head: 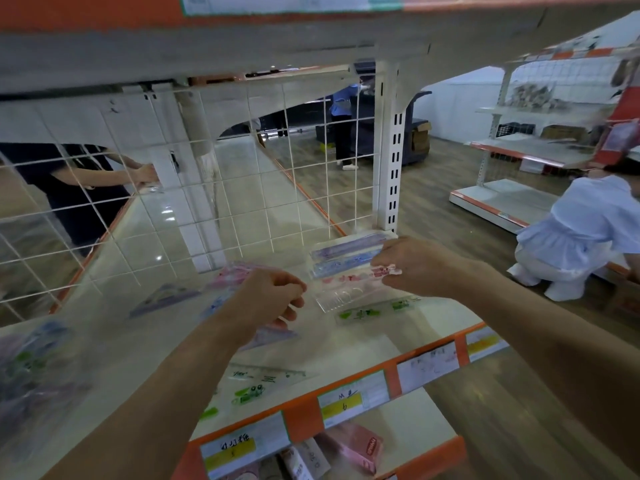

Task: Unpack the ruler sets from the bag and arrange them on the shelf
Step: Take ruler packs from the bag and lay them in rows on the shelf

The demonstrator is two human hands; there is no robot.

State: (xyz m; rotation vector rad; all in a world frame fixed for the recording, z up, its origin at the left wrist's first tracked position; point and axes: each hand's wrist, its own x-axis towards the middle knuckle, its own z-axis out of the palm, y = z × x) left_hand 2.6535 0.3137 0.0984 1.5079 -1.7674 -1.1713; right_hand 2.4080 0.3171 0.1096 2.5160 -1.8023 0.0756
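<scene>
ruler set [349, 284] between both hands [273, 299] [414, 265]

Two hands [273, 299] [412, 265], three other people [69, 188] [343, 126] [581, 230], four price labels [239, 448] [353, 398] [427, 365] [486, 341], at least six ruler sets [353, 284]

Glossy clear-plastic ruler sets [353, 282] lie on a smooth, shiny white shelf [346, 344].

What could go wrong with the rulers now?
The pink ruler set is only pinched at one end by the right hand, so it might slip and drop. The front green ruler set lies close to the front edge of the shelf, under the left forearm, which could knock it off.
</scene>
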